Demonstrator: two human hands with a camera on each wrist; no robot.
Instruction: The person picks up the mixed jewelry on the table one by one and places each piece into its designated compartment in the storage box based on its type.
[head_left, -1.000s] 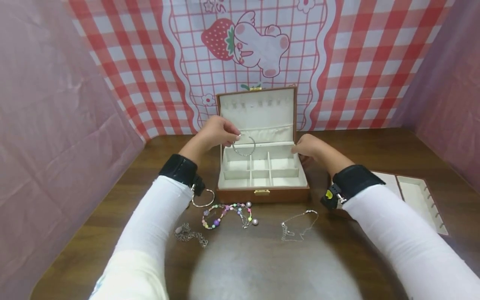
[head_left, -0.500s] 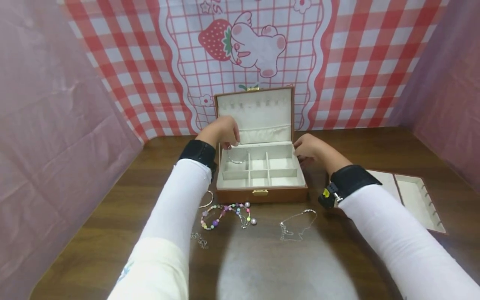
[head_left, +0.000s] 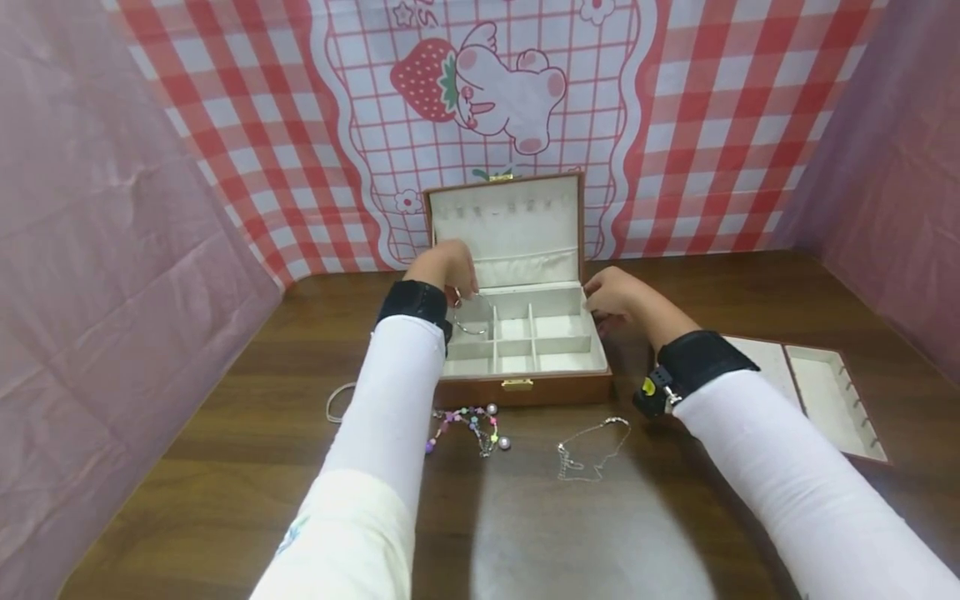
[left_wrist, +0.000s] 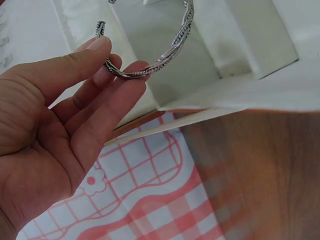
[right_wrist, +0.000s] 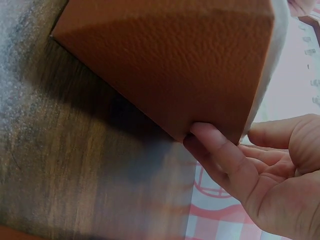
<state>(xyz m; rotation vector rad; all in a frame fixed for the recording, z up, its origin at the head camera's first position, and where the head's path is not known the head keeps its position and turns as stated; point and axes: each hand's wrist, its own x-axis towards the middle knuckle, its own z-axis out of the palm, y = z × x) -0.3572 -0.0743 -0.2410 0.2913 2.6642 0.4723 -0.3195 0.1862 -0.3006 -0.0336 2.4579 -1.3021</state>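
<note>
A brown jewelry box (head_left: pixel 558 388) with a pale, divided interior stands open on the table, its lid (head_left: pixel 517 221) raised at the back. My left hand (head_left: pixel 452 265) pinches a twisted silver cuff bracelet (left_wrist: pixel 175 50) between thumb and fingers, over the back-left compartment. In the left wrist view, the bracelet's open ends are near the thumb. Whether it touches the compartment floor, I cannot tell. At the box's back right corner, my right hand (head_left: pixel 618 298) grips the side wall, thumb at the rim and fingers (right_wrist: pixel 220 145) against the brown outside.
In front of the box lie a colorful beaded bracelet (head_left: pixel 467 414) and a thin silver necklace (head_left: pixel 592 454). A bangle (head_left: pixel 332 404) shows left of my left sleeve. A pale divided tray (head_left: pixel 832 400) lies to the right, partly behind my right forearm.
My left hand has lowered the cuff bracelet toward the back-left compartment. Its forearm swung right and now covers the silver chain and part of the beaded bracelet. My right hand keeps its grip.
</note>
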